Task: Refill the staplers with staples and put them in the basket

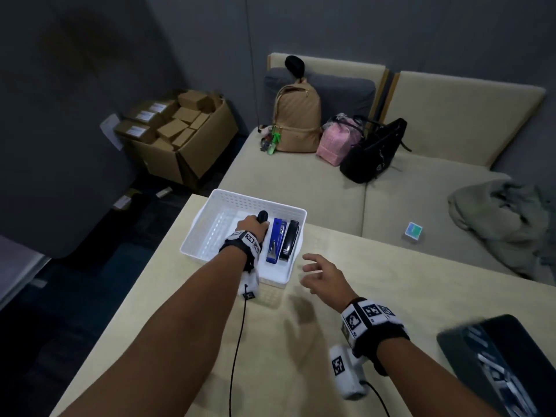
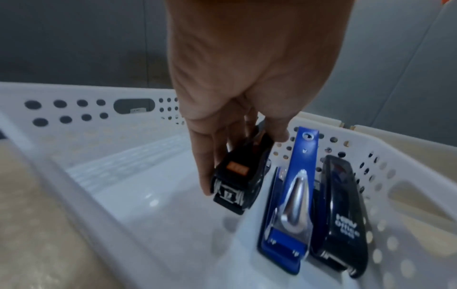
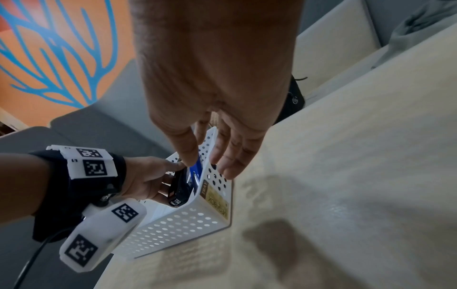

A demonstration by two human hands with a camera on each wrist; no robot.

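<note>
A white perforated basket stands at the table's far left edge. Inside it lie a blue stapler and a black stapler along the right wall. My left hand grips a third stapler, black with an orange tab, low inside the basket, left of the blue one. My right hand hovers with fingers spread over the table, just right of the basket, holding nothing.
The beige table carries a dark pouch at its near right corner. Behind it is a beige sofa with a tan backpack, pink bag, black bag, a grey garment and a small box. Cardboard cartons stand on the floor at left.
</note>
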